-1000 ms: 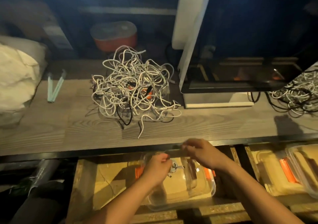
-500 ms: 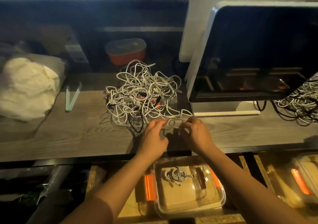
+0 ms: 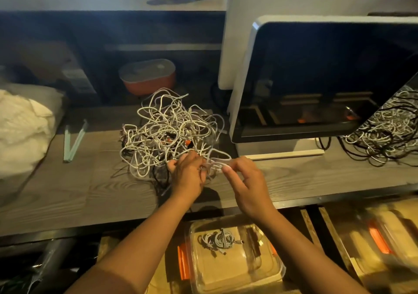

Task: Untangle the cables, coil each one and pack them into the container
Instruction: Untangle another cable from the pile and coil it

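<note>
Currently at the near edge of the cable tangle on the surface: fingers of the left grip curled round a white strand, right grip pinching a white loop just beside it between thumb and forefinger. Below the surface edge, inside the clear container, one coiled cable.

cable tangle centre frame, on desk | monitor right of it | lidded pot behind it | 2nd cable pile far right | container bottom centre, below desk edge | coiled cables inside
</note>
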The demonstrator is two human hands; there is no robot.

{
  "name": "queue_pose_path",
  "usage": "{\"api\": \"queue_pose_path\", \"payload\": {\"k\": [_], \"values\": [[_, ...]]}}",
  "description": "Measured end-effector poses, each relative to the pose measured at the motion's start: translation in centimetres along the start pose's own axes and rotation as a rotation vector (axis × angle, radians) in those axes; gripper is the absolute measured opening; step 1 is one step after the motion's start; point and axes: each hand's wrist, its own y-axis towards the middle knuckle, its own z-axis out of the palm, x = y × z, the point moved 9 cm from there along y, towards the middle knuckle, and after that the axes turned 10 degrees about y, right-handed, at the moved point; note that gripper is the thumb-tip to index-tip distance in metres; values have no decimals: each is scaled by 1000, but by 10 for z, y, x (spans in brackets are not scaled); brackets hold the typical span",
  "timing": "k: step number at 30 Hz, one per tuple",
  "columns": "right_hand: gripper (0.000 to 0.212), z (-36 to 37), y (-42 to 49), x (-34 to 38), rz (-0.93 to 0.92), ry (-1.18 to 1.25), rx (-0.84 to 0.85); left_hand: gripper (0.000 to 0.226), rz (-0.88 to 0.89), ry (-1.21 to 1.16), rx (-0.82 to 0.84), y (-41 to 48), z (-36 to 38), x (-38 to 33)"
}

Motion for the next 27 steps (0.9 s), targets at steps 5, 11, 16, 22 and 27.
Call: {"api": "queue_pose_path", "payload": {"k": [5,11,16,22,27], "values": [[27,-10,-6,-13,245,434,-135,15,-14,173,74,15,3,-4],[33,-24,-10,-18,395,777,-335,27,-41,290,164,31,11,-9],[11,-28,-5,-24,439,436,-186,42,-55,429,166,41,4,3],[17,2,-8,-52,545,-254,364,38,-39,423,177,43,-1,4],[13,-22,4,-37,383,-144,174,49,16,243,289,28,-7,-3]]}}
